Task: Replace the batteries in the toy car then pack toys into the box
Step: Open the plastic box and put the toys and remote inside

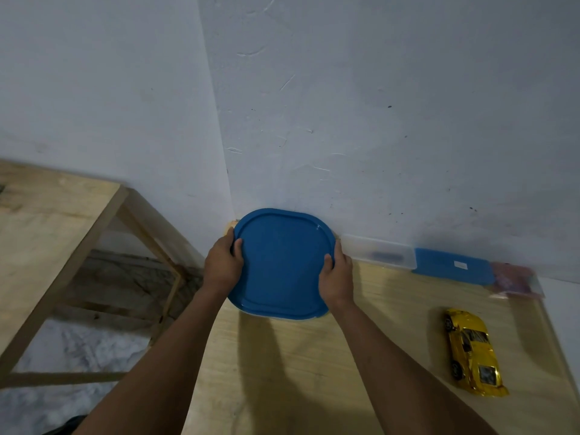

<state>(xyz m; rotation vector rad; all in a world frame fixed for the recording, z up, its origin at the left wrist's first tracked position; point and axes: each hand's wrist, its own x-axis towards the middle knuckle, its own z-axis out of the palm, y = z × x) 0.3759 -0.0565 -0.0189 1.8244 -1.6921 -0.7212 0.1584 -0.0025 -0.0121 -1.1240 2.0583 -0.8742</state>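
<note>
Head view: box [284, 316] beneath blue lid [282, 265]

A single head-worn camera looks forward and down from the person's own position, facing the corner where two pale walls [345, 105] meet. The wide lens bends straight edges near the frame's border. Both forearms reach in from the bottom edge, close to the lens. The wooden table [282, 372] fills the lower right; a second wooden table [47, 246] stands at the left.
</note>
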